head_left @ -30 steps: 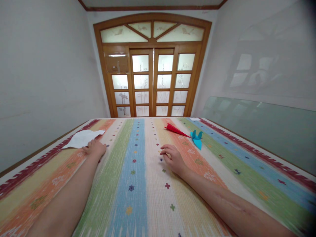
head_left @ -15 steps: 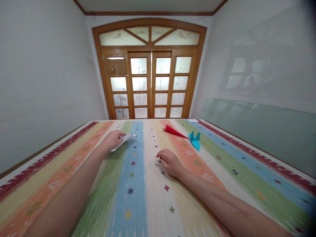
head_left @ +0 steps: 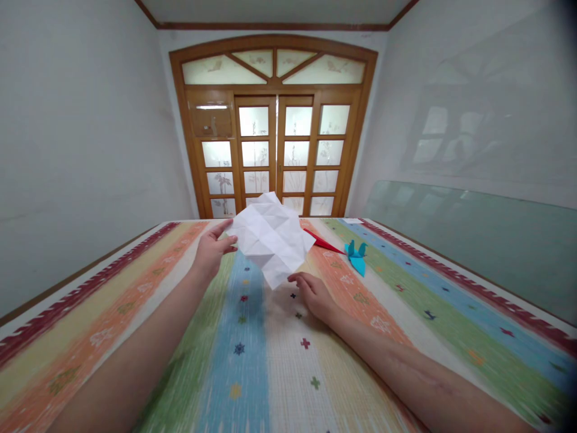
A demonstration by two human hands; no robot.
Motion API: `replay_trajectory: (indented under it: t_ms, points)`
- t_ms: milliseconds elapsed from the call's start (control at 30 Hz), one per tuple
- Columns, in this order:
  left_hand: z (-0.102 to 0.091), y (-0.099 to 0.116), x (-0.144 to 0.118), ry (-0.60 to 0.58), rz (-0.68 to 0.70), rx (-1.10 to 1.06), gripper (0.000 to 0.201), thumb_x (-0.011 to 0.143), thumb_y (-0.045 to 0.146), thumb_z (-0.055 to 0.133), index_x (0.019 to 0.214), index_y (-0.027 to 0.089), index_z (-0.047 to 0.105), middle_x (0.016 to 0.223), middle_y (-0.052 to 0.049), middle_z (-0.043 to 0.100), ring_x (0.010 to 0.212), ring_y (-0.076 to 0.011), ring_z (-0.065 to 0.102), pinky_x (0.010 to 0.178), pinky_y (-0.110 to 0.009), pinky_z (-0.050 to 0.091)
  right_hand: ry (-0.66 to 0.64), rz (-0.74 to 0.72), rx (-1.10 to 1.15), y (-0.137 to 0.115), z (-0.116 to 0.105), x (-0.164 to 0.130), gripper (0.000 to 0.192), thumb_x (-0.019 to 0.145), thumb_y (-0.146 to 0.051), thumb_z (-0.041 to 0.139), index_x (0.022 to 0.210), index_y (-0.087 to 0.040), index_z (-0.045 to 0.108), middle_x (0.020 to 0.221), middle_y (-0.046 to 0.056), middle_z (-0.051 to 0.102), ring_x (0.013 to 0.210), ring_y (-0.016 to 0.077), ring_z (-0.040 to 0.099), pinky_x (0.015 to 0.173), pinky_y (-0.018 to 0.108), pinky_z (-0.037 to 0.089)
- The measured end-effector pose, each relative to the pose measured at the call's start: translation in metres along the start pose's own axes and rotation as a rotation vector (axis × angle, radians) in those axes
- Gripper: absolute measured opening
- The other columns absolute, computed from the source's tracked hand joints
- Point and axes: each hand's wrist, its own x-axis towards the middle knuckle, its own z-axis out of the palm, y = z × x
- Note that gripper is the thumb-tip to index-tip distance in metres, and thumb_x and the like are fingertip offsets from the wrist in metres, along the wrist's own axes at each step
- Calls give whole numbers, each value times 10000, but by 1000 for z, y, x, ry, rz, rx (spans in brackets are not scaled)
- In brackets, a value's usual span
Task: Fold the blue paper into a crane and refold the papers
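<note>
A white sheet of paper, square-like and crossed by many fold creases, is held up tilted above the table's middle. My left hand pinches its left corner between thumb and fingers. Close by the lower right edge of the sheet is my right hand, loosely bent, its index fingertip at or just touching the paper. I see no firm grip there. Partly covered by the sheet, a narrow folded red paper piece lies beyond. At its right end is a blue folded paper figure with upright points.
A striped tablecloth with small printed motifs covers the table. A small white piece of paper lies at the far edge. Beyond stand wooden doors with glass panes. A pale green glass panel leans along the right wall.
My left hand has turned and raised the white paper, bringing its broad creased face into view over the middle. The right hand has barely moved; the red and blue pieces stay put.
</note>
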Motion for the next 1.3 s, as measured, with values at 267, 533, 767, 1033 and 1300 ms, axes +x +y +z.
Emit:
replay_trajectory:
  t_ms: [267, 533, 767, 1033, 1300]
  points:
    - [-4, -117, -21, 169, -282, -8, 938, 666, 27, 719, 1484, 243, 314, 1201, -122, 616, 709, -123, 655, 595, -230, 554, -99, 333, 685, 12, 0, 10, 528, 923, -608, 409, 1151, -183, 622, 1126, 128, 690, 999, 247, 665, 820, 385, 543]
    - [1, -117, -30, -150, -444, -53, 1072, 609, 59, 793, 1509, 238, 238, 1045, -99, 687, 707, -164, 681, 593, -251, 550, 160, 552, 778, 23, -3, 16, 283, 876, -396, 585, 1114, -244, 569, 1123, 83, 701, 886, 255, 697, 676, 379, 580]
    - [-10, -111, -25, -372, -546, -232, 412, 780, 297, 740, 1143, 133, 637, 1072, -151, 700, 880, -232, 702, 747, -312, 568, 165, 559, 745, 34, -5, 15, 246, 812, -268, 641, 1051, -210, 641, 1048, 81, 727, 799, 228, 689, 624, 321, 557]
    - [-11, -127, -22, -197, -569, -83, 242, 834, 268, 675, 1037, 138, 657, 879, -85, 712, 652, -157, 664, 556, -239, 528, 38, 528, 705, 33, -14, 15, 221, 848, -339, 617, 1030, -217, 643, 988, 68, 731, 759, 206, 678, 632, 309, 532]
    - [-13, -125, -23, -253, -543, 4, 312, 767, 205, 674, 1073, 152, 646, 877, -81, 693, 628, -150, 645, 484, -214, 479, 23, 604, 670, 35, -26, 18, 206, 788, -264, 633, 988, -224, 604, 765, 2, 694, 594, 155, 625, 501, 248, 470]
